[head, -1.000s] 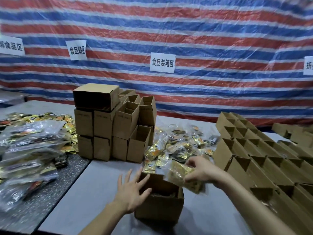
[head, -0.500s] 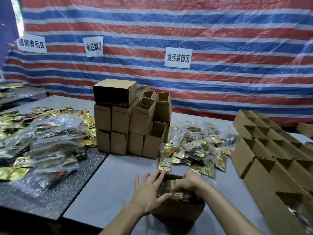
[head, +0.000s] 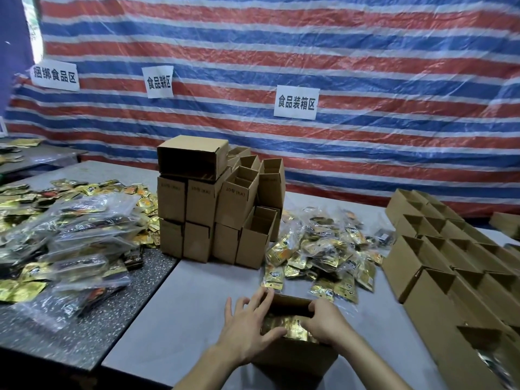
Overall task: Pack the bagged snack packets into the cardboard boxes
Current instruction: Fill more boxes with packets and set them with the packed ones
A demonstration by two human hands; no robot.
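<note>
An open cardboard box [head: 292, 361] stands on the grey table [head: 197, 305] right in front of me. A clear bag of gold snack packets [head: 284, 327] lies in the box's mouth. My right hand [head: 327, 323] has its fingers curled over the bag's right part and holds it down inside the box. My left hand [head: 247, 327] rests on the box's left rim with fingers spread and straight, and its thumb touches the bag.
Behind the box lies a pile of bagged packets [head: 323, 249]. A stack of small cardboard boxes [head: 213, 209] stands further back. Rows of open boxes [head: 439, 249] fill the right side. More bags [head: 78, 235] cover the speckled table on the left.
My right hand has brought the bag from above the box's right edge down into the box. My left hand has stayed at the box's left side.
</note>
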